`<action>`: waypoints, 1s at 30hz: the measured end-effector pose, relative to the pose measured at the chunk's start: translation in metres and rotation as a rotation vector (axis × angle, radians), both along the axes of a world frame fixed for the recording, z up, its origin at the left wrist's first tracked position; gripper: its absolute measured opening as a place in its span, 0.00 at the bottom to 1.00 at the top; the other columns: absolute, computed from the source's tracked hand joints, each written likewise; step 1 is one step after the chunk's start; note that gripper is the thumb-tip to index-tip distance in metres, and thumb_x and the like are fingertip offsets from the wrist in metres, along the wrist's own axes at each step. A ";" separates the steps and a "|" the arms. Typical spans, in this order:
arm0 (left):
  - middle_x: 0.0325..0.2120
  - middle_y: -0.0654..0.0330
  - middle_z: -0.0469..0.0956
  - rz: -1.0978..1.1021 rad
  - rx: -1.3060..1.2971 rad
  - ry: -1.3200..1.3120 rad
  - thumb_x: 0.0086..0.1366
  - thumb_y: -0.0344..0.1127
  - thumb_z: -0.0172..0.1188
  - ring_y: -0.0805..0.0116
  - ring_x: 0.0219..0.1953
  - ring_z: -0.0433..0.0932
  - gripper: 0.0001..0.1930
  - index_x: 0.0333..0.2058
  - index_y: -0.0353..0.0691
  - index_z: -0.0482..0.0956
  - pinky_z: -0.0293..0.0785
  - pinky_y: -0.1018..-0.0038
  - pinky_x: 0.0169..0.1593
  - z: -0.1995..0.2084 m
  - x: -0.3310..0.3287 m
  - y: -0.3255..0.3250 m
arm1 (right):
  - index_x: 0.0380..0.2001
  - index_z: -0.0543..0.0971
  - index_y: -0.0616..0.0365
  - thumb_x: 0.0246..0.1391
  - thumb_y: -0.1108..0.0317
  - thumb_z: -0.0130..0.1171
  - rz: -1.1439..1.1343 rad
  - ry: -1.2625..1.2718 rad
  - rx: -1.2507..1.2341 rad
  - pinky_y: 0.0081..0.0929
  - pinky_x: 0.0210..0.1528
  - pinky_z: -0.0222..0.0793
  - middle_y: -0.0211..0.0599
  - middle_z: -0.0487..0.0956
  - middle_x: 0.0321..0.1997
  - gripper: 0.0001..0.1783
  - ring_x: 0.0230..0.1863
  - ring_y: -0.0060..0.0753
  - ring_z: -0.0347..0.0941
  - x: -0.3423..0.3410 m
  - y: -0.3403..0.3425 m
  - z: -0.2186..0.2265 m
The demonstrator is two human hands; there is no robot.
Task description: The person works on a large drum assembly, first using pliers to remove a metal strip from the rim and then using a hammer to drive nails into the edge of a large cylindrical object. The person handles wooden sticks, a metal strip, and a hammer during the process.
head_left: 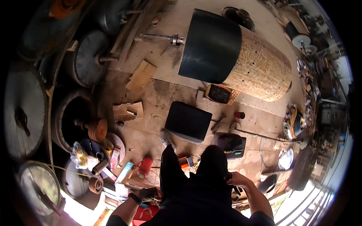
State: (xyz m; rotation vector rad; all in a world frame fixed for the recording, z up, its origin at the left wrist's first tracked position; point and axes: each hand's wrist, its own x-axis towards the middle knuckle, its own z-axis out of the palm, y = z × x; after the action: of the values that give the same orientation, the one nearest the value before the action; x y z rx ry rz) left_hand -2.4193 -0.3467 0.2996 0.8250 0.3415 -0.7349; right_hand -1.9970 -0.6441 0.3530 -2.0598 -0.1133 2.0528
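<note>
My left hand is low beside my left hip, dark as if gloved, with a black band at the wrist. Its fingers are too unclear to read, and a red thing lies just below it. By my right thigh, my right hand has its fingers curled in. Something dark shows under those fingers, too shaded to name. Ahead of my feet lies a black cushion-like pad. Beyond it rests a large drum, bare and tan at its right part, wrapped in black ribbed sheet at its left.
A box of dark bits sits against the drum. Cardboard pieces, a hammer, a small red can and a black seat are on the floor. Big rollers line the left; a red jug stands nearby.
</note>
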 end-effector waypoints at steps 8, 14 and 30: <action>0.31 0.59 0.82 -0.250 0.118 -0.106 0.60 0.46 0.67 0.64 0.36 0.80 0.16 0.36 0.37 0.83 0.72 0.69 0.43 -0.048 -0.042 0.078 | 0.38 0.84 0.58 0.42 0.72 0.66 -0.002 0.050 0.075 0.23 0.40 0.71 0.30 0.82 0.31 0.16 0.34 0.23 0.76 -0.030 0.076 0.078; 0.24 0.73 0.67 -0.185 -0.171 0.166 0.63 0.38 0.66 0.83 0.30 0.66 0.10 0.30 0.41 0.74 0.64 0.82 0.37 -0.023 -0.017 0.108 | 0.39 0.84 0.60 0.40 0.72 0.67 0.045 0.024 0.019 0.24 0.41 0.71 0.33 0.83 0.30 0.17 0.33 0.25 0.76 -0.021 0.078 0.089; 0.52 0.59 0.76 -0.097 0.348 -0.114 0.68 0.25 0.54 0.63 0.53 0.76 0.10 0.46 0.41 0.79 0.73 0.68 0.55 -0.088 0.096 0.118 | 0.36 0.82 0.60 0.43 0.72 0.68 0.135 0.319 0.284 0.23 0.37 0.66 0.25 0.78 0.28 0.13 0.32 0.20 0.68 0.161 0.042 -0.023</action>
State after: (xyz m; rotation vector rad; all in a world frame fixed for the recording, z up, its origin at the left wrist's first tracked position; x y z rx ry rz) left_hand -2.3236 -0.2286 0.2114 1.2148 0.3331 -0.7249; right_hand -1.8356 -0.6017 0.3301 -1.5783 -0.4694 2.2622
